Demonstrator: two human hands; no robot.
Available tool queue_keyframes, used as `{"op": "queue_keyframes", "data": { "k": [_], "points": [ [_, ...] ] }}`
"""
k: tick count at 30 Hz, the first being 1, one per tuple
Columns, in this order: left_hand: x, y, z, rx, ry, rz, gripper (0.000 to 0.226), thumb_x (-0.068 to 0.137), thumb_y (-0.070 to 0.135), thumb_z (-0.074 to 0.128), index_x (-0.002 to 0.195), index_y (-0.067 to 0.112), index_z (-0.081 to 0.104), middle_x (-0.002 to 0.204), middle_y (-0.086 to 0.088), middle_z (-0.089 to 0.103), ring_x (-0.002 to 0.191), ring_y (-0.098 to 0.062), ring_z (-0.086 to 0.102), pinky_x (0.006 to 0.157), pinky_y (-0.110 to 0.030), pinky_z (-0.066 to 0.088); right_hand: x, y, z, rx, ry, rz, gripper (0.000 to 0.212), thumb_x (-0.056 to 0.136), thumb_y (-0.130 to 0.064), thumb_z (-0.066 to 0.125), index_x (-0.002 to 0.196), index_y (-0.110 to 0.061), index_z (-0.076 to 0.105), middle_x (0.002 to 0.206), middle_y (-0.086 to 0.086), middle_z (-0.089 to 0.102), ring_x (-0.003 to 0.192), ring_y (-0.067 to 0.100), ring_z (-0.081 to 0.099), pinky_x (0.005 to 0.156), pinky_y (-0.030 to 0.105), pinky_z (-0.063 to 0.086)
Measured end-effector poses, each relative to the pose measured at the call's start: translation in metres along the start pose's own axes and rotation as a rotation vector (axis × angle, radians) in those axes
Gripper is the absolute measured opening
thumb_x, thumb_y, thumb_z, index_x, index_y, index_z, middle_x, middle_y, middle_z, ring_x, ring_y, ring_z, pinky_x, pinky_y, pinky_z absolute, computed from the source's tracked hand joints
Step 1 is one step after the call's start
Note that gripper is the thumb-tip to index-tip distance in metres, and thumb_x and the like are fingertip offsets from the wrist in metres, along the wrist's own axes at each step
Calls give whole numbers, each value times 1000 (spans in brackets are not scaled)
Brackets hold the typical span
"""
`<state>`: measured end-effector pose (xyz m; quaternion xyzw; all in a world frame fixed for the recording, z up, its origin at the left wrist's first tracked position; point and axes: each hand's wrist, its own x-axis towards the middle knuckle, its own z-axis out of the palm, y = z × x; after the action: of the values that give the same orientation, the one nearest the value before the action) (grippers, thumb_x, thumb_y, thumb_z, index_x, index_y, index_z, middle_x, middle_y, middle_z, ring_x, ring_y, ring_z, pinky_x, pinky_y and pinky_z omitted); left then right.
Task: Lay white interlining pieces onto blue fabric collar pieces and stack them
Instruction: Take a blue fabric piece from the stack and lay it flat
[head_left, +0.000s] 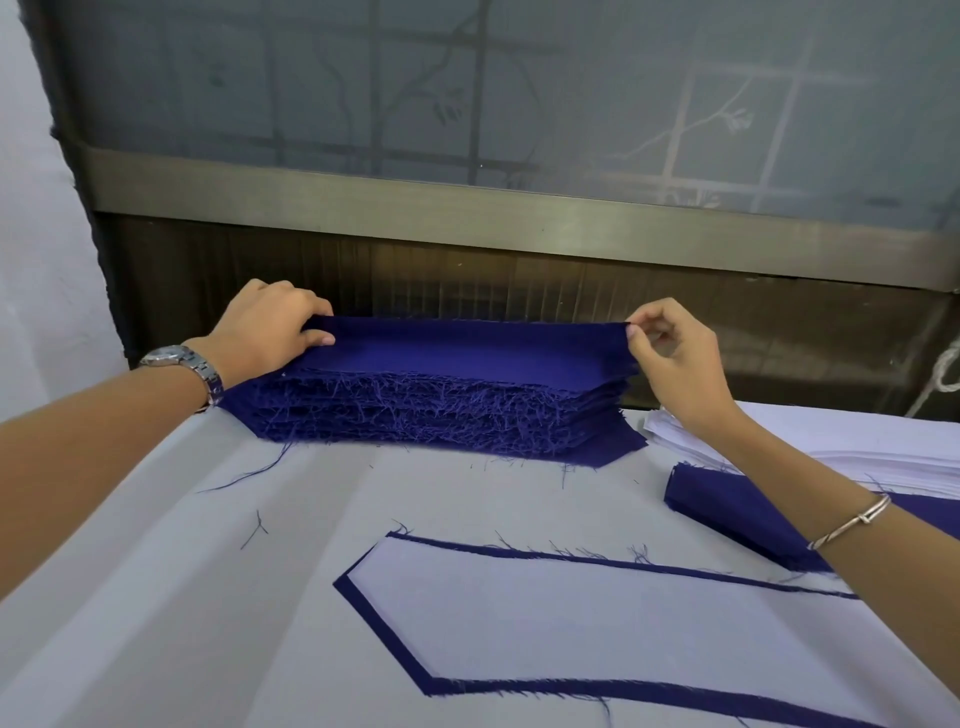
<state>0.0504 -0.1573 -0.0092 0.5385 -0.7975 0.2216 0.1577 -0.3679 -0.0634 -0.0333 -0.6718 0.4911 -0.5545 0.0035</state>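
Observation:
A thick stack of blue collar pieces (431, 405) with frayed edges stands at the far side of the table. My left hand (270, 327) grips the left end of the top blue piece (467, 345). My right hand (675, 348) pinches its right end between thumb and forefinger, and the far edge is lifted off the stack. Near me lies a blue collar piece with a white interlining piece (597, 618) laid on it, blue showing all round as a border. A pile of white interlining pieces (857, 447) sits at the right, partly behind my right forearm.
A smaller pile of blue pieces (727, 509) lies at the right under my right forearm. The table is covered in white cloth (182, 571) with loose blue threads. A dark wall panel and a window frame (467, 208) rise just behind the stack.

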Motion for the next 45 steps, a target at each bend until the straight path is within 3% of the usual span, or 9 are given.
{"op": "queue_keyframes", "data": {
  "k": [7,13,16,20,24,27,32,42,45],
  "points": [
    [-19,-35,-6,85,61,-73,32,97,33,58,123,17,66,113,-8,71,106,-31,62,93,-45,44,0,-10,-5,24,7,-4,11,99,-5,56,102,-15,60,92,5,70,88,35,65,78,56,55],
    [-32,-48,-21,-282,256,-174,28,97,39,58,106,14,69,76,-6,68,65,-22,61,60,-34,47,7,-17,-16,105,70,27,26,101,-6,53,92,-30,55,83,-5,65,78,9,62,68,27,51],
    [-34,-42,-36,-500,290,-188,27,92,42,63,101,18,71,77,-2,69,67,-12,62,56,-26,46,10,-19,-30,154,125,79,27,103,-9,49,92,-33,53,71,-17,63,67,-6,58,58,9,47],
    [-38,-25,-54,-723,284,-184,36,85,47,67,105,17,73,83,2,72,77,-11,68,59,-4,47,9,-20,-58,203,156,161,22,105,-13,49,94,-33,50,65,-17,67,65,-4,63,54,13,50],
    [-46,5,-66,-856,239,-194,41,80,50,66,110,23,72,88,8,73,79,-7,69,65,-14,56,-1,-12,-94,220,128,241,19,103,-11,54,98,-30,55,69,-12,72,67,2,69,51,23,58],
    [-55,28,-72,-938,136,-231,33,76,53,66,104,35,70,78,6,76,69,-10,73,64,-25,58,-11,-2,-125,165,12,292,13,100,-12,58,105,-22,66,67,-10,72,53,2,61,50,14,53],
    [-68,57,-69,-975,-118,-211,35,74,51,65,87,19,71,68,3,74,46,0,61,46,-7,45,-33,23,-173,223,-188,537,23,82,-19,72,104,-12,72,72,1,74,50,5,56,52,14,52],
    [-106,91,-55,-1088,-714,-252,66,43,79,79,80,24,80,72,-9,69,53,-8,49,46,-13,38,-82,80,-238,80,-607,937,56,57,-28,100,94,4,72,68,23,59,48,21,53,44,25,49],
    [-119,98,-51,-1123,-862,-231,51,59,68,80,80,21,80,67,-5,65,45,-6,44,42,-12,32,-92,92,-248,87,-703,992,54,54,-26,102,87,4,71,62,25,57,44,24,54,42,26,48]
  ]
}}
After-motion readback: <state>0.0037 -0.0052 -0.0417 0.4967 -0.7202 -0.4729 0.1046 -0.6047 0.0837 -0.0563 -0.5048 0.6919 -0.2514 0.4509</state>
